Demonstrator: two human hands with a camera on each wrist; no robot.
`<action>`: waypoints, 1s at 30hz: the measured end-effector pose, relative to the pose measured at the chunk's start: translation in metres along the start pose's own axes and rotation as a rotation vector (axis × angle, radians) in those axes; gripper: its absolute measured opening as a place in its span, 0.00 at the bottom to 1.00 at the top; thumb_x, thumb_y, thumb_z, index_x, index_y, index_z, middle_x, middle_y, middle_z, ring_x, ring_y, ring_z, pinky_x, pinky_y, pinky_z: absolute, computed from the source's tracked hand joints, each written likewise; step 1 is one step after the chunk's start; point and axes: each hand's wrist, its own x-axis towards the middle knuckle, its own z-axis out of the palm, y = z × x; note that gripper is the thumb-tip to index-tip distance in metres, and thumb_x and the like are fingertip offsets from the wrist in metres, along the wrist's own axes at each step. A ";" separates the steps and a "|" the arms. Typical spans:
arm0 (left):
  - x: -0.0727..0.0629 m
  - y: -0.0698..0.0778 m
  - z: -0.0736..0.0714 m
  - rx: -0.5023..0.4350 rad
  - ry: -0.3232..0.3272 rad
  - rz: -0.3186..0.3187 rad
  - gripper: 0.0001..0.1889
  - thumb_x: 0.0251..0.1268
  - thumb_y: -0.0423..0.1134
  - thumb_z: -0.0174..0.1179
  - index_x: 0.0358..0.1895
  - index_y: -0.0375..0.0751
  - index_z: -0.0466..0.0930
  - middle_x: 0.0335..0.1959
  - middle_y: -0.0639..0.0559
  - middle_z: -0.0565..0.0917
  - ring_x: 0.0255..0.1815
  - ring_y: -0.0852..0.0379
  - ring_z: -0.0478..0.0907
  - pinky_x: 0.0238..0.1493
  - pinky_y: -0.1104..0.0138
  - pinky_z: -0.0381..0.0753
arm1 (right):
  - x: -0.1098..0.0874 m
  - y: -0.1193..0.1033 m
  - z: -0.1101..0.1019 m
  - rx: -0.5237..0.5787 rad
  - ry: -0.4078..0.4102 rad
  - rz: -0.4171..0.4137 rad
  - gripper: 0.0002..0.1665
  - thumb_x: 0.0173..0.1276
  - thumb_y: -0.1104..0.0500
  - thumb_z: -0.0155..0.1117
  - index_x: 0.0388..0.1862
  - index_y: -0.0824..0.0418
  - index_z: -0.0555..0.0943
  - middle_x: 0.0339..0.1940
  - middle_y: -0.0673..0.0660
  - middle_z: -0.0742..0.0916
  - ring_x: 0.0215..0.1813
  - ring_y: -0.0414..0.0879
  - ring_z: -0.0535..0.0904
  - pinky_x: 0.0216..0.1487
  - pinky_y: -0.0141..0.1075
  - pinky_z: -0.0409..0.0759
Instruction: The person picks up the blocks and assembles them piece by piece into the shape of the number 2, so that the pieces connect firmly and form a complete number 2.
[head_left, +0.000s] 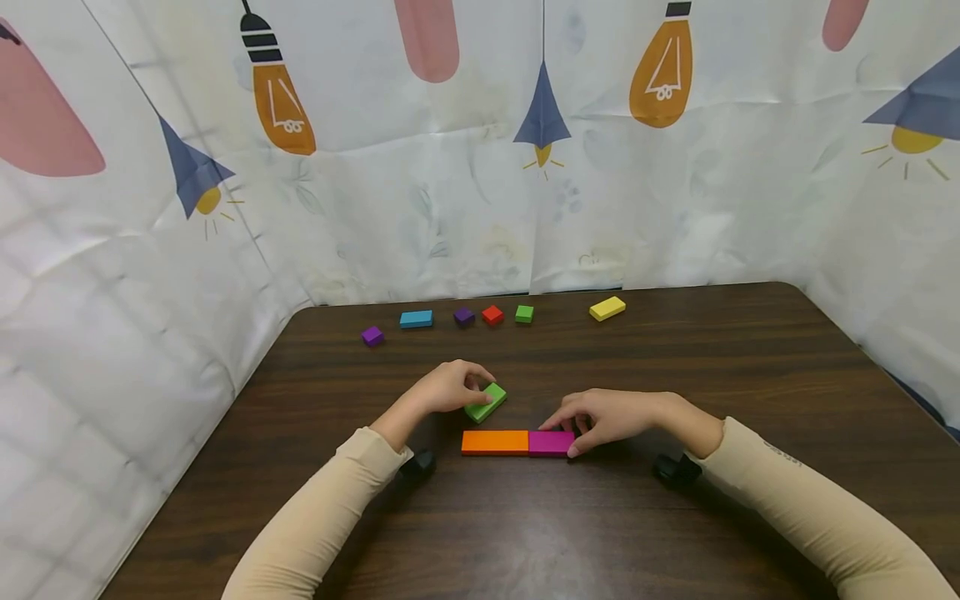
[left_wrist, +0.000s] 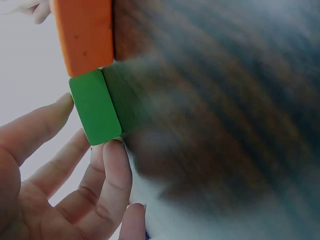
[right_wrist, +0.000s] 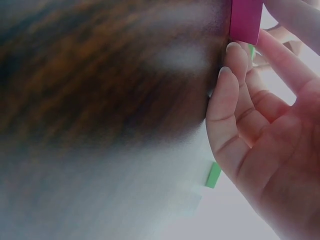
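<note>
Green block (head_left: 491, 403), pinched by the left hand (head_left: 448, 387), slants lengthwise just beyond the crosswise orange block (head_left: 495, 442) on the desk (head_left: 510, 533); the right hand (head_left: 604, 415), fingers slightly parted, grips the magenta block (head_left: 550, 443).

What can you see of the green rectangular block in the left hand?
The green rectangular block looks smooth, flat-faced, with slightly rounded corners, perhaps painted wood. The left hand grips it by its edges. It is held aslant just beyond the orange rectangular block, a gap showing in the head view. Contact with the brown wood-grain table is unclear.
</note>
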 end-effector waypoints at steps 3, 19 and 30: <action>-0.001 0.000 0.000 -0.004 -0.005 0.003 0.17 0.69 0.39 0.68 0.58 0.38 0.85 0.31 0.52 0.82 0.27 0.58 0.71 0.29 0.68 0.69 | 0.000 0.001 0.000 -0.003 0.001 -0.001 0.30 0.67 0.33 0.68 0.68 0.27 0.76 0.46 0.41 0.81 0.37 0.40 0.79 0.37 0.35 0.80; -0.003 0.002 0.000 -0.002 -0.038 0.001 0.17 0.69 0.39 0.68 0.57 0.37 0.85 0.30 0.52 0.81 0.26 0.59 0.70 0.29 0.69 0.69 | 0.000 0.001 0.000 -0.006 0.000 -0.002 0.30 0.68 0.34 0.68 0.69 0.28 0.76 0.47 0.41 0.81 0.37 0.39 0.79 0.37 0.35 0.80; -0.003 0.003 0.000 -0.011 -0.060 -0.008 0.17 0.69 0.40 0.68 0.57 0.37 0.84 0.29 0.52 0.80 0.26 0.58 0.70 0.29 0.69 0.69 | 0.000 -0.001 -0.001 -0.011 -0.002 -0.012 0.30 0.68 0.34 0.68 0.69 0.29 0.76 0.47 0.41 0.81 0.37 0.39 0.79 0.37 0.35 0.80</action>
